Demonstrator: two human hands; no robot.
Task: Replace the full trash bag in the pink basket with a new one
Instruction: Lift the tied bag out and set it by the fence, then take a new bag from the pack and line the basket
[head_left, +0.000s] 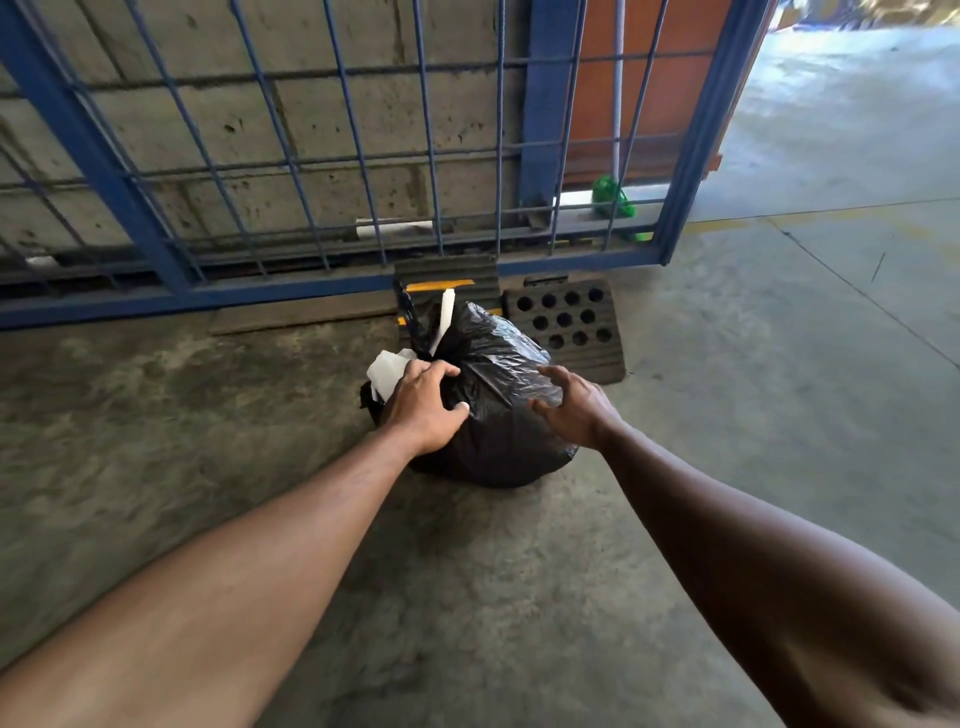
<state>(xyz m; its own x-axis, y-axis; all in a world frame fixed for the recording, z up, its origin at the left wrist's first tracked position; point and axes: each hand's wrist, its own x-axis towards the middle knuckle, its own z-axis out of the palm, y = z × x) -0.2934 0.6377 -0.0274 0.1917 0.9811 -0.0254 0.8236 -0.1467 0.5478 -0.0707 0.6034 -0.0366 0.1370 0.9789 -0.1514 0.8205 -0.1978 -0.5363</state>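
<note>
A full black trash bag (498, 384) sits on the concrete floor, tied at the top, with white paper (387, 371) poking out on its left side. My left hand (423, 402) rests on the bag's upper left, fingers curved over the plastic near the knot. My right hand (576, 405) hovers at the bag's right side with the fingers spread, touching or just off the plastic. The pink basket is not in view.
A blue metal mesh gate (291, 171) stands right behind the bag in front of a concrete wall. A black rubber block with round holes (569, 325) and a yellow-striped wedge (441, 286) lie at the gate's foot. Something green (613, 197) lies beyond the gate. Concrete floor stretches right.
</note>
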